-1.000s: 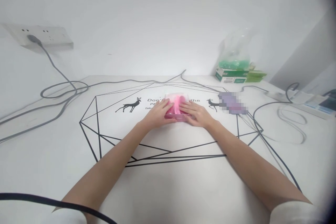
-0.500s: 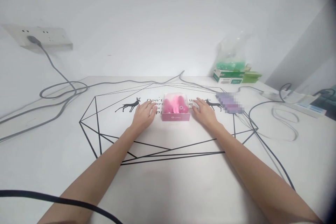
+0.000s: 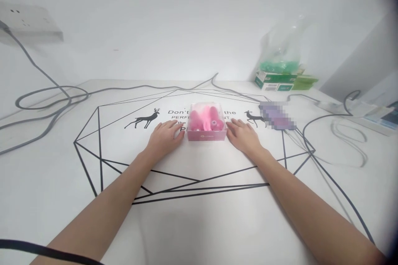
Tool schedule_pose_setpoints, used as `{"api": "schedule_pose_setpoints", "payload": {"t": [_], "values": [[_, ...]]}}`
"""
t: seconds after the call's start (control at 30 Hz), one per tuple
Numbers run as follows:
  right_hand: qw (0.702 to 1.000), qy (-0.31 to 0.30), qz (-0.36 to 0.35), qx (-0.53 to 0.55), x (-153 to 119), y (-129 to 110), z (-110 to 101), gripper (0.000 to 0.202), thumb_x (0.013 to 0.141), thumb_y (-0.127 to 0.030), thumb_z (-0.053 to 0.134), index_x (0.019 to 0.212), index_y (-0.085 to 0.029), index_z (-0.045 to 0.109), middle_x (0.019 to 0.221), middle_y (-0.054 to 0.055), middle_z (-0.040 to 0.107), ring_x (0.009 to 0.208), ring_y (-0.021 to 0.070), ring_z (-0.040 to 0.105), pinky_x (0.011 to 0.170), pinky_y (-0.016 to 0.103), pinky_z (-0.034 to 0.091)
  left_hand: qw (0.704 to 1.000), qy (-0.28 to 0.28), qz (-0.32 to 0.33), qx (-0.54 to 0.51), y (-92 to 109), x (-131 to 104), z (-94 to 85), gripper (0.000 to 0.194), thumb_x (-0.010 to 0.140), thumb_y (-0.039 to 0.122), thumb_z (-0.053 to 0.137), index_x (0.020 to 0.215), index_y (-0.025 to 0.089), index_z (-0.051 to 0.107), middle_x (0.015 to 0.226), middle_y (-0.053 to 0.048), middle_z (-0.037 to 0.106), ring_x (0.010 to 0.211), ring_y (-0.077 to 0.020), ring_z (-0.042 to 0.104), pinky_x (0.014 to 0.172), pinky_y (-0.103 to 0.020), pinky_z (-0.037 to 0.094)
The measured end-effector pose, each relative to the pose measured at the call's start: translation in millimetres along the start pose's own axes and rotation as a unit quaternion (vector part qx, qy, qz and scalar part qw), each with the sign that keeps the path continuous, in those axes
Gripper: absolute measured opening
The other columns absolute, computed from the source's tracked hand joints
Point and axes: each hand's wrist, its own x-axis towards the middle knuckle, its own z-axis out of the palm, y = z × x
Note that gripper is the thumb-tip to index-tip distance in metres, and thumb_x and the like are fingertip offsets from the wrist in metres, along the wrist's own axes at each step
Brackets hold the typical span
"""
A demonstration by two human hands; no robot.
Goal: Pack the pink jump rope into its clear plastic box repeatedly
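From my left hand (image 3: 164, 137), the clear-topped pink box (image 3: 207, 136) lies at three o'clock; from my right hand (image 3: 244, 136), slightly nearer, at nine. I see its front edge running nine to three. Both hands are empty, fingers loosely spread; right-side contact I can't confirm.

Pink clear-topped box (image 3: 207, 136) of pink items (image 3: 196, 121) stands on white table (image 3: 199, 223) between left hand (image 3: 163, 138) and right hand (image 3: 245, 137), both palm-down; left just beside box, contact of right fingers (image 3: 234, 126) unclear.
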Motion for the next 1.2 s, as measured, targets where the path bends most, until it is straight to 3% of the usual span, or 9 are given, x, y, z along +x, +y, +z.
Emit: {"api": "schedule_pose_setpoints", "payload": {"t": [0.5, 0.87, 1.2], "values": [[0.999, -0.033, 0.003, 0.004, 1.0, -3.4, -6.8, 0.037, 0.097, -0.032, 0.039, 0.122, -0.022, 0.064, 0.139, 0.011, 0.057, 0.128, 0.0350, 0.050, 0.102, 0.057, 0.041, 1.000, -0.027, 0.010, 0.002, 1.1, -0.6, -0.8, 0.044, 0.097, 0.041, 0.036, 0.127, 0.023, 0.063, 0.139, -0.007, 0.057, 0.129, -0.0271, 0.051, 0.112, -0.047, 0.036], [0.995, -0.088, 0.036, -0.018, 1.1, -11.7, -16.0, 0.043, 0.100, -0.037, 0.031, 0.131, -0.023, 0.058, 0.148, 0.006, 0.050, 0.136, 0.0290, 0.043, 0.110, 0.049, 0.033, 0.999, -0.040, 0.006, 0.005, 3.1, -2.2, -3.2, 0.043, 0.099, 0.038, 0.036, 0.131, 0.023, 0.060, 0.142, -0.006, 0.054, 0.131, -0.0288, 0.049, 0.112, -0.048, 0.038], [0.993, -0.106, 0.041, -0.022, 1.6, -11.5, -16.0, 0.044, 0.101, -0.036, 0.030, 0.134, -0.024, 0.055, 0.150, 0.006, 0.047, 0.138, 0.0305, 0.040, 0.111, 0.053, 0.030, 0.998, -0.060, -0.004, 0.005, 4.5, -1.4, -4.6, 0.046, 0.099, 0.040, 0.035, 0.135, 0.022, 0.058, 0.146, -0.006, 0.051, 0.135, -0.0304, 0.045, 0.112, -0.050, 0.037]]}}
